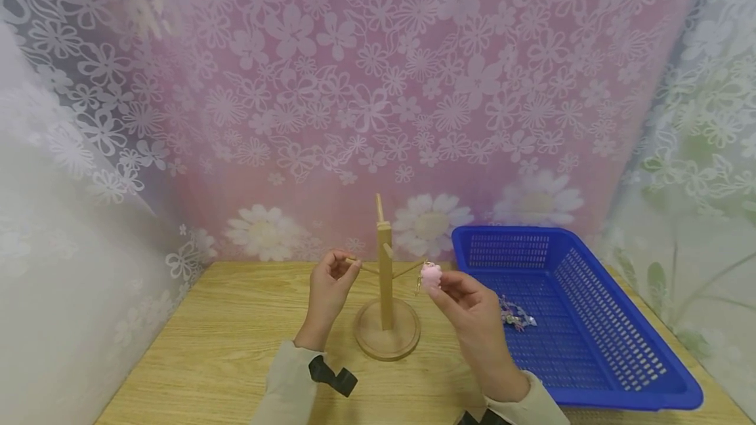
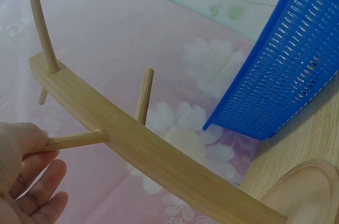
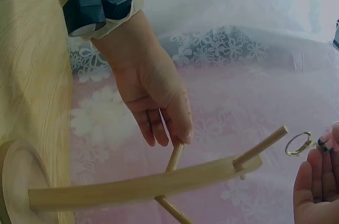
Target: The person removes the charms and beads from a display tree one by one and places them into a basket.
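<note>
A wooden stand [image 1: 386, 281] with a round base and several pegs stands upright on the table. My left hand [image 1: 331, 284] pinches the end of its left peg [image 2: 77, 141] between thumb and forefinger, the other fingers loosely bent. Between the thumb and fingers of my right hand [image 1: 478, 313] is a pink keychain charm [image 1: 431, 276] with scalloped edges. Its gold metal ring [image 3: 288, 151] sticks out free of the fingers, toward the stand. In the head view the charm's gold part overlaps the tip of the right peg [image 1: 410, 269]. Only part of the right hand shows in the right wrist view.
To the right stands a blue plastic basket [image 1: 626, 307] with perforated walls. Several small colourful trinkets [image 1: 516, 315] lie inside it, partly behind my right hand. A pink flowered curtain [image 1: 366, 110] hangs behind the wooden table [image 1: 236, 326].
</note>
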A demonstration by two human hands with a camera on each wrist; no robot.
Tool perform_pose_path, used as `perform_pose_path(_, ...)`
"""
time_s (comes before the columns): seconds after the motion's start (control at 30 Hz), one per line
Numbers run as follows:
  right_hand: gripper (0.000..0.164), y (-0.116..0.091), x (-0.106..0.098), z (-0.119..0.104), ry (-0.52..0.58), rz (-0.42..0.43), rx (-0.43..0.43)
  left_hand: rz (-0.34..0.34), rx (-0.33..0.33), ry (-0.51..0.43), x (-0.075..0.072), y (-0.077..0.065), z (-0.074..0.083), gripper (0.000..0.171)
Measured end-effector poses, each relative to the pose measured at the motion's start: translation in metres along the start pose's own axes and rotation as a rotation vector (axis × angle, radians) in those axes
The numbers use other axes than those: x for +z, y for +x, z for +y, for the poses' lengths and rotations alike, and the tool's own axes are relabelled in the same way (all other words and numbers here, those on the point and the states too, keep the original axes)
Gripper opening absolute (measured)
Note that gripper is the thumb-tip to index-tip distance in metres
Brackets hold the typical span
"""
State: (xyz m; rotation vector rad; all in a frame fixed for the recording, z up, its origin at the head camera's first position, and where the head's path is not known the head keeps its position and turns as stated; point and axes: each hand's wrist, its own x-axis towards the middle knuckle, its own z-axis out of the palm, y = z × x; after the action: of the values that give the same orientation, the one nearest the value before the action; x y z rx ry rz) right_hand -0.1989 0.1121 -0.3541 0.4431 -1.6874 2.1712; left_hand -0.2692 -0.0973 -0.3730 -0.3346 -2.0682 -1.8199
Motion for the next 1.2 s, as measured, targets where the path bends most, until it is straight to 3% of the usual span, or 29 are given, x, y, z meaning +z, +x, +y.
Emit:
perform_pose_path(0.1, 0.023, 0.001, -0.006, -0.001, -0.025, 0.023, 0.006, 0.004, -0.004, -0.007, 0.001, 0.000, -0.001, 0.015)
perform_pose_path(0.33, 0.026, 0.003, -0.021, -0.006, -0.007, -0.013, -0.020, 0.009, -0.011, -0.004, 0.000, 0.000, -0.001, 0.014)
perform_pose_path(0.77, 0.020, 0.000, -0.044, -0.010, -0.071, -0.063, 0.094, 0.009, -0.009, -0.021, 0.001, 0.000, -0.004, 0.014)
perform_pose_path(1.0, 0.016, 0.001, -0.061, -0.010, -0.189, -0.080, 0.259, -0.003, -0.002, -0.022, 0.002, 0.000, -0.004, 0.017)
perform_pose_path(1.2, 0.032, 0.003, -0.080, -0.010, -0.231, -0.101, 0.449, -0.004, -0.005, -0.024, 0.001, 0.001, -0.004, 0.014)
